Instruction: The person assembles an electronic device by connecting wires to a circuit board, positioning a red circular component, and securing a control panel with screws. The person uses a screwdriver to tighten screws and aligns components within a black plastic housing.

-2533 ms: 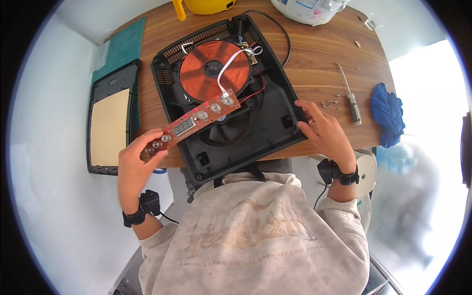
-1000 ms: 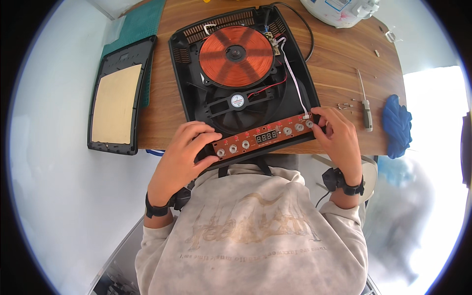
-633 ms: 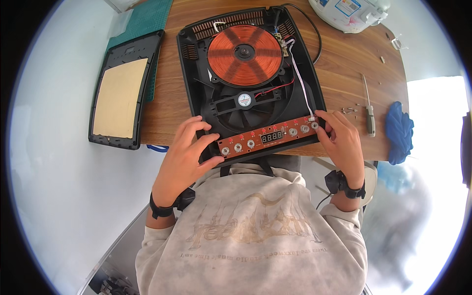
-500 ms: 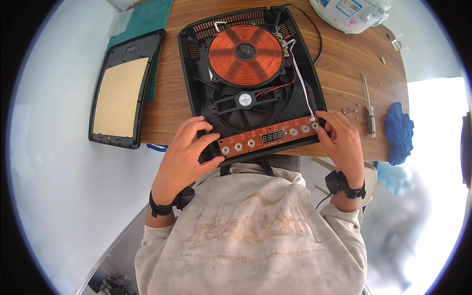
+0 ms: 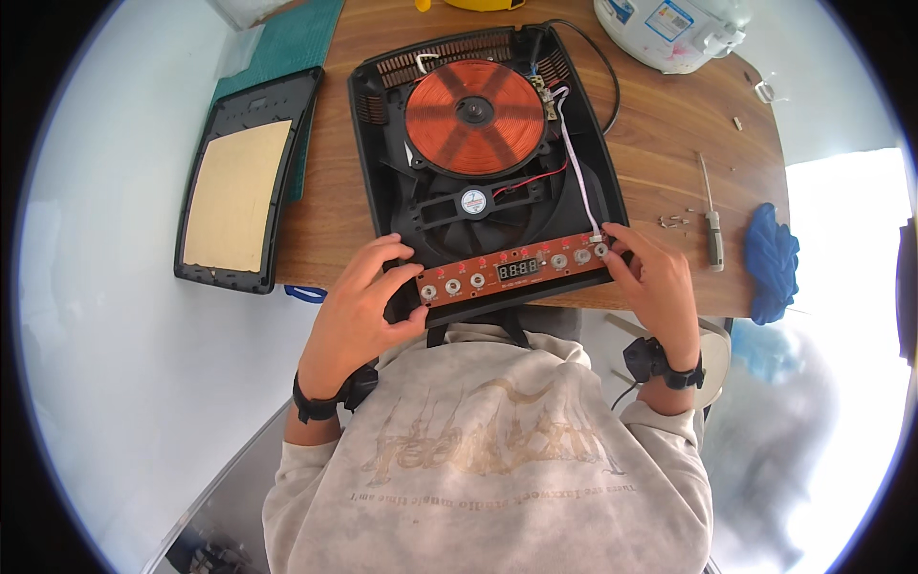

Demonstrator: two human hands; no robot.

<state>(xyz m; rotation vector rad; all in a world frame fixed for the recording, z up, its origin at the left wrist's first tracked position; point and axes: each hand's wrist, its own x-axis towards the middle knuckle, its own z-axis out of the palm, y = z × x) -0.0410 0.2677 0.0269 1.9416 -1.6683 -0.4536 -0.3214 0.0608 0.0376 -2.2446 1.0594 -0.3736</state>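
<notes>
A long reddish-brown control board (image 5: 490, 279) with a digit display and round buttons lies along the near edge of an opened induction cooker's black base (image 5: 368, 182). At the board's left end, my left hand (image 5: 356, 304) grips it with thumb and index finger. My right hand (image 5: 658, 279) pinches the opposite end beside the plug of a white ribbon cable (image 5: 579, 177). Behind the board sit a black fan (image 5: 469, 234) and a round copper coil (image 5: 475, 143). Parts of both ends are hidden by fingertips.
The cooker's top cover (image 5: 239, 196) lies face down at left, partly over a green mat (image 5: 287, 48). On the right are a screwdriver (image 5: 713, 239), several small screws (image 5: 673, 223) and a blue cloth (image 5: 772, 263). A white appliance (image 5: 669, 33) stands at the far right.
The view has shifted slightly, and a yellow thing now shows at the top edge. Both hands keep their grip on the board's ends, with little visible movement against the cooker base.
</notes>
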